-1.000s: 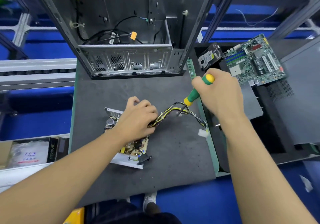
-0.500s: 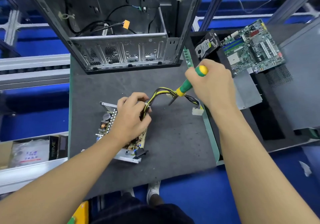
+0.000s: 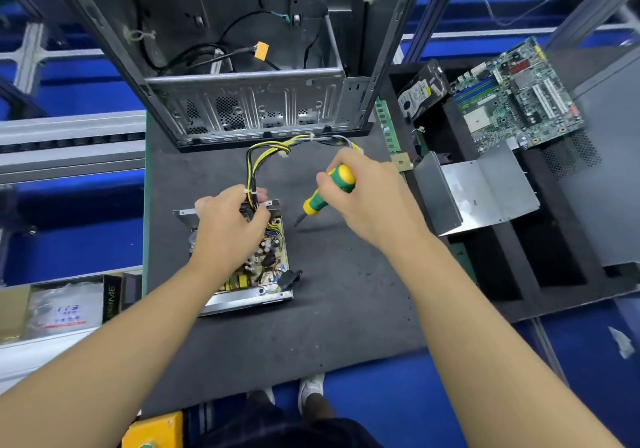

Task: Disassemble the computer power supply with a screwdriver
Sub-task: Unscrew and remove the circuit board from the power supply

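Left hand (image 3: pixel 230 229) curled round the cable bundle (image 3: pixel 252 167) on the open power supply (image 3: pixel 259 267); right hand (image 3: pixel 367 198) gripped the screwdriver (image 3: pixel 329 188), tip pointing down just beside it.

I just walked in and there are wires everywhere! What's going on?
A person is taking apart a power supply on a mat. The left hand holds its cables where they leave it. The right hand grips a screwdriver, tip pointing down beside the power supply, not touching it.

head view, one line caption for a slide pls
Left hand grips the cable bundle of an opened power supply while the right hand holds a green-and-yellow screwdriver beside it.
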Available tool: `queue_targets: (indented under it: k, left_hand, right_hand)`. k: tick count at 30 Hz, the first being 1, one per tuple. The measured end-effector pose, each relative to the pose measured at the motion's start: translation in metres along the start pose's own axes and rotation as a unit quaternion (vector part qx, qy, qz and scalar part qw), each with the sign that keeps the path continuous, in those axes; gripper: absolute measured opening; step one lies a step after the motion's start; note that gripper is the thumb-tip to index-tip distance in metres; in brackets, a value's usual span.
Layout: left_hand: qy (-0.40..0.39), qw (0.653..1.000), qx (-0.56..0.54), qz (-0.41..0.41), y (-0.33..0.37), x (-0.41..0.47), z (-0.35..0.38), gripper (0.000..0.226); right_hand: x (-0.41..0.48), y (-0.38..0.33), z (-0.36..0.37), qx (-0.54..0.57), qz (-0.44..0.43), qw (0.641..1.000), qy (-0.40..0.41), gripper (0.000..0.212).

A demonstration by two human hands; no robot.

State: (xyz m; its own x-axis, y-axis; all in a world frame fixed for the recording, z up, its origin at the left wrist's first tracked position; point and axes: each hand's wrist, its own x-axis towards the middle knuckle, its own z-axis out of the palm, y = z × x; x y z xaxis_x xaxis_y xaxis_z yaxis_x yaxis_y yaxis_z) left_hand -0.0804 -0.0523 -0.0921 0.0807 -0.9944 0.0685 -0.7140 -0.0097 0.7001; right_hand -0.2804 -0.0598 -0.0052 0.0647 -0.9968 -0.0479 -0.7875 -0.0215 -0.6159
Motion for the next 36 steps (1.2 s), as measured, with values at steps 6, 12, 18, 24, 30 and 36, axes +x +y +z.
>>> queue_targets:
  k: [6,12,18,24,30,36]
  left_hand:
    - [-0.012,1.0,-0.014,0.007,-0.003,0.001,-0.006,0.008]
    - [-0.019,0.999,-0.044,-0.015,-0.002,0.004,-0.008,0.006]
    - [-0.024,0.998,-0.046,-0.019,0.0,0.004,-0.01,0.003]
    - [-0.032,0.998,-0.043,-0.014,0.0,0.004,-0.01,0.004]
    - [-0.041,0.998,-0.035,-0.013,-0.001,0.005,-0.011,0.004]
    - [-0.116,0.992,0.043,-0.021,-0.007,0.018,-0.022,0.014]
  right_hand:
    - [0.01,-0.008,0.019,0.035,-0.02,0.999,-0.008,0.019]
    - [0.016,-0.008,0.028,0.006,-0.029,0.999,-0.04,0.018]
    - [0.016,-0.007,0.029,0.005,-0.027,0.999,-0.043,0.019]
    - [0.018,-0.019,0.027,-0.046,-0.087,0.991,-0.086,0.02]
    - [0.016,-0.027,0.027,-0.104,-0.101,0.986,-0.088,0.029]
    - [0.011,-0.031,0.031,-0.12,-0.025,0.991,-0.052,0.037]
